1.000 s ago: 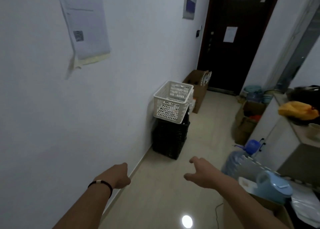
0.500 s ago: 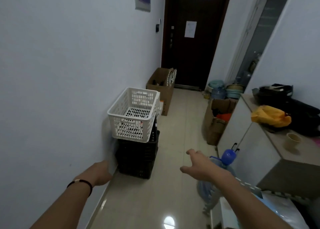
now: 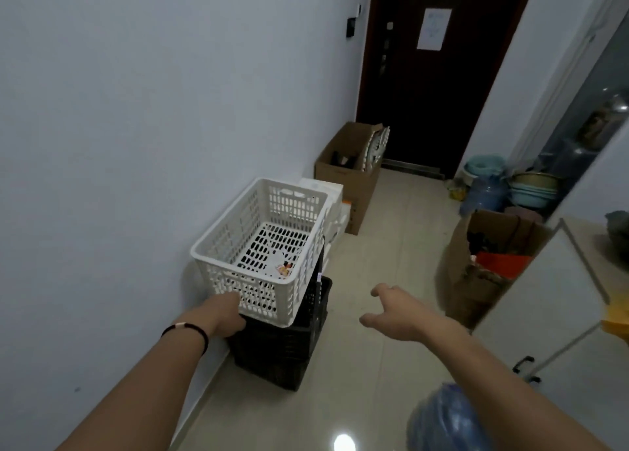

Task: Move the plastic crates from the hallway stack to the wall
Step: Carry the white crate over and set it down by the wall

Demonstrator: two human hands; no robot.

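Observation:
A white lattice plastic crate (image 3: 262,246) sits tilted on top of a black plastic crate (image 3: 282,348), both against the left wall (image 3: 119,144). A scrap of paper lies inside the white crate. My left hand (image 3: 226,314), with a dark band on the wrist, reaches the white crate's near lower left corner and touches it; its fingertips are hidden by the crate. To the right of the stack, my right hand (image 3: 391,309) hovers in the air with its fingers spread, holding nothing.
White boxes (image 3: 335,208) and an open cardboard box (image 3: 354,174) stand behind the stack along the wall. A second cardboard box (image 3: 483,266) stands on the right beside a white cabinet (image 3: 551,314). A blue water bottle (image 3: 442,420) is at bottom right, and basins (image 3: 531,191) sit near the dark door (image 3: 435,86).
I have stepped closer to the stack. My left hand has moved forward from beside the wall to the white crate's near corner. My right hand stays spread at the stack's right.

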